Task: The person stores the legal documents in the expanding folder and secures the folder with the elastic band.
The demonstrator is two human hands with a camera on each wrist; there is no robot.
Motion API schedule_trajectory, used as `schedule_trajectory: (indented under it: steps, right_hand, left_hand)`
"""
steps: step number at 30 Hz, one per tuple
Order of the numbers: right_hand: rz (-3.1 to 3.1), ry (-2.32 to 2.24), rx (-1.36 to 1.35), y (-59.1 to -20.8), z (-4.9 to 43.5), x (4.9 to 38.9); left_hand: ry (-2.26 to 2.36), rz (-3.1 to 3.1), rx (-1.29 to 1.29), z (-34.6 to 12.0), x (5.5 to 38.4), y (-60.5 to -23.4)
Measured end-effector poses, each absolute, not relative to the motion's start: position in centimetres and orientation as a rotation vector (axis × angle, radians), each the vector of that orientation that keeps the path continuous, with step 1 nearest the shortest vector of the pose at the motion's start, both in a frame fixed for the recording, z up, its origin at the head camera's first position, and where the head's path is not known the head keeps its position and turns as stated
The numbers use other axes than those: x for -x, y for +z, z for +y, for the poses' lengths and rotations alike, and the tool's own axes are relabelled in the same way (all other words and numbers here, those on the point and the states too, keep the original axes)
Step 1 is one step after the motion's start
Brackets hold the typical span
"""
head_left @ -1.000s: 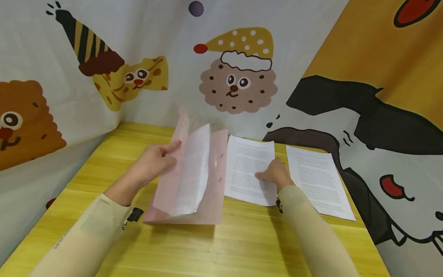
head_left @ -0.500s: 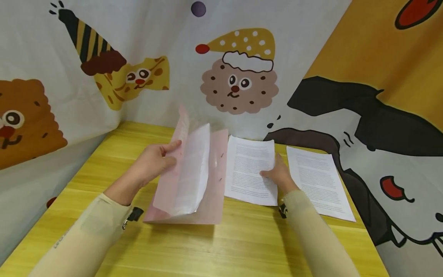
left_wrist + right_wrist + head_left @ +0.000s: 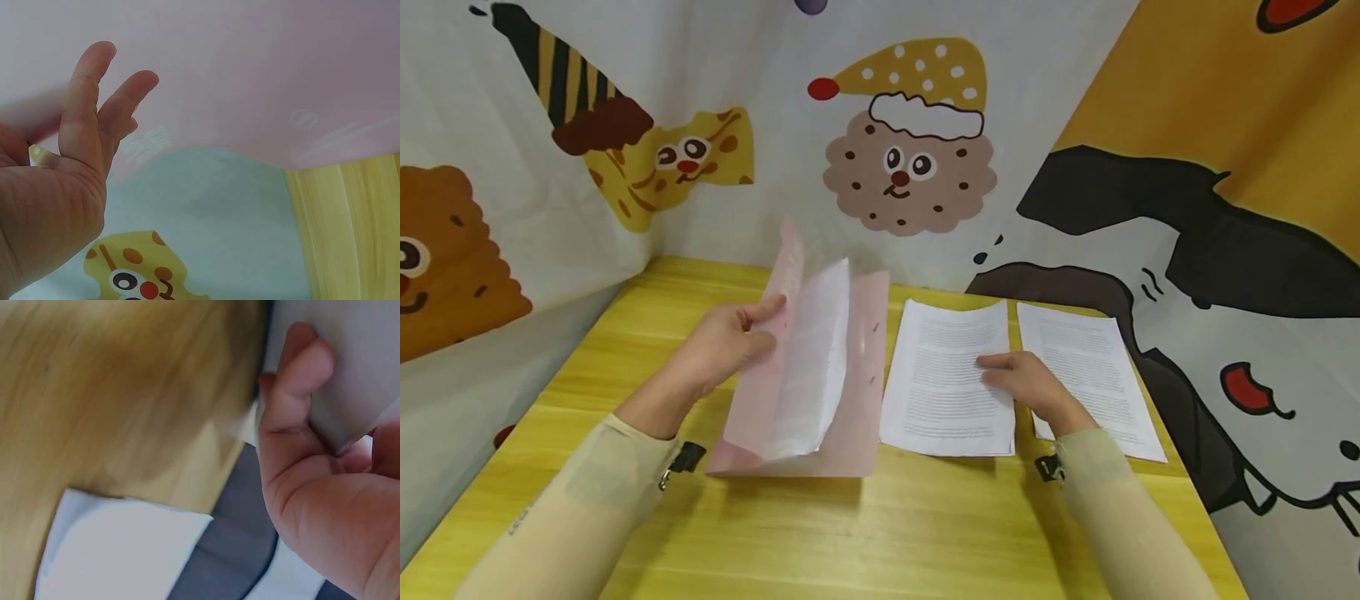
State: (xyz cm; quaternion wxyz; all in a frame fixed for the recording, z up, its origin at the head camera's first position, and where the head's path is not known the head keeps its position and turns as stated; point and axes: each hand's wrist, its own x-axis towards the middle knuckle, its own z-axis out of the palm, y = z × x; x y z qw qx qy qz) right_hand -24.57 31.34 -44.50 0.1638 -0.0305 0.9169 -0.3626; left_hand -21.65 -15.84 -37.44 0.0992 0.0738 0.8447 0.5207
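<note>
My left hand (image 3: 722, 350) pinches the cover of a pink folder (image 3: 868, 383), which stands partly open. White sheets (image 3: 816, 367) lean inside it. In the left wrist view the pink cover (image 3: 231, 81) fills the upper part, behind the fingers of the left hand (image 3: 69, 169). My right hand (image 3: 1037, 387) grips the right edge of a printed stack of paper (image 3: 947, 400), tilted up from the table. From the right wrist view, fingers of the right hand (image 3: 312, 456) curl behind that stack (image 3: 362, 356), with the thumb largely hidden.
A second printed stack (image 3: 1090, 367) lies flat at the right, partly behind the right wrist. The yellow wooden table (image 3: 805, 542) extends toward me. A cartoon-printed cloth (image 3: 715, 50) hangs along the back and both sides.
My right hand has taken hold of the middle paper stack and raised it toward me, a little to the right. The left hand stays on the folder. The head view has shifted slightly.
</note>
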Motion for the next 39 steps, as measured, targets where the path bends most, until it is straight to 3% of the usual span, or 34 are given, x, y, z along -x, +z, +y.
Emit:
schedule_trajectory:
  steps: [10, 24, 39]
  right_hand:
    - [2.695, -1.182, -0.032, -39.1, 32.7, 21.2]
    - [2.227, -1.974, -0.022, -35.4, 31.2, 19.1]
    - [2.331, -1.562, 0.048, -34.0, 27.9, 18.0]
  left_hand:
    - [1.488, 2.515, -0.195, -15.7, 21.7, -37.3]
    - [1.514, 2.495, -0.207, -16.0, 21.6, -36.2]
    - [1.627, 2.409, -0.242, -15.6, 21.6, -36.6]
